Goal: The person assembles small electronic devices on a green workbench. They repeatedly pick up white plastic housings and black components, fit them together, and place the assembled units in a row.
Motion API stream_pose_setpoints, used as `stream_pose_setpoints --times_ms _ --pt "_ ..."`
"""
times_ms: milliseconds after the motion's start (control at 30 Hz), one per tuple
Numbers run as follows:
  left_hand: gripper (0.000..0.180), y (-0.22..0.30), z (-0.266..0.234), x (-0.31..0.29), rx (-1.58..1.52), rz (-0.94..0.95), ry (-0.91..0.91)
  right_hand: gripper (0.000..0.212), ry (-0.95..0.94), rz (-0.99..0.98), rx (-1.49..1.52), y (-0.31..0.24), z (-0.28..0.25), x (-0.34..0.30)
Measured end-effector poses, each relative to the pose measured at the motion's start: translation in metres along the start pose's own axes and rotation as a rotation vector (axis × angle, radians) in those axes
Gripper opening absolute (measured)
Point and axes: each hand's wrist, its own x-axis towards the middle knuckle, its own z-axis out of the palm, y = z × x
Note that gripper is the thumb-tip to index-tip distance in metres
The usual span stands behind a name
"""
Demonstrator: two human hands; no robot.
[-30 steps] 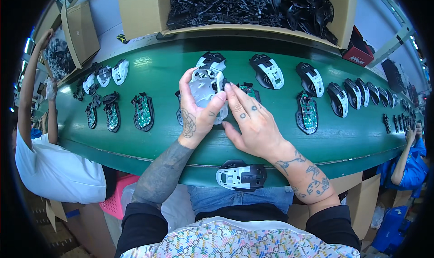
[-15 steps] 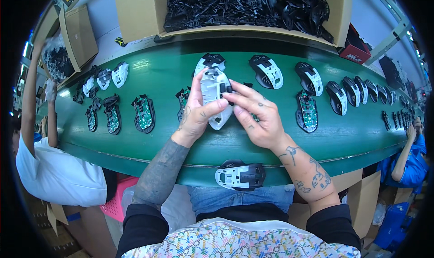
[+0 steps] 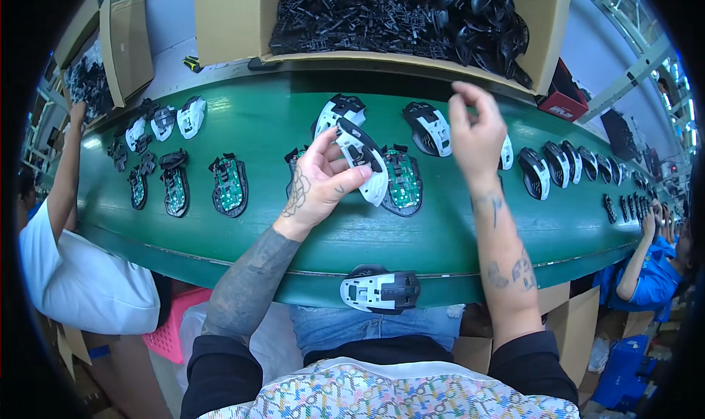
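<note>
My left hand [image 3: 314, 188] holds a white and black computer mouse shell [image 3: 374, 171] above the belt, thumb on its near side. My right hand [image 3: 477, 136] is raised to the right of it, fingers bent and apart, with nothing visible in them. Just beyond the held shell lies another black and white mouse shell [image 3: 342, 113]. A mouse base with a green circuit board [image 3: 403, 180] is beside the held shell, partly covered by it. Another such base is mostly hidden behind my left hand. By my right hand lies a black and white mouse shell [image 3: 428, 129].
Beyond the green belt [image 3: 257, 239] stands a cardboard box [image 3: 547, 48] of black plastic parts. Mouse shells [image 3: 534, 174] line the right; open bases [image 3: 230, 185] lie left. One mouse shell [image 3: 380, 289] rests at the near edge. Co-workers sit at both sides.
My right hand has left the shell and moved up and to the right. The shell in my left hand has tilted, showing more of its black side.
</note>
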Motion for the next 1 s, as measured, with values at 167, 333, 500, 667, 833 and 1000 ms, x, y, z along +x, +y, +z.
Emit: stream_pose_setpoints --times_ms 167,333,500,667,833,1000 --pt "0.077 -0.012 -0.004 0.009 -0.015 0.071 0.034 0.038 -0.134 0.105 -0.749 0.051 0.015 0.093" --pt "0.067 -0.002 -0.005 0.007 -0.017 0.057 0.037 0.034 -0.379 0.369 -0.818 0.061 0.014 0.141" --pt "0.06 0.0 -0.008 0.008 -0.093 0.058 0.125 0.029 -0.231 0.366 -0.413 0.035 -0.014 0.12" --pt "0.059 -0.001 -0.011 0.008 -0.074 -0.049 0.213 0.03 -0.468 0.506 0.611 -0.012 -0.037 0.055" --pt "0.066 0.0 -0.006 0.007 0.024 -0.088 0.218 0.017 -0.726 0.345 0.83 -0.033 -0.033 -0.003" --pt "0.066 0.004 -0.003 0.003 0.118 -0.134 0.135 0.017 -0.957 0.308 0.648 -0.049 -0.02 -0.014"
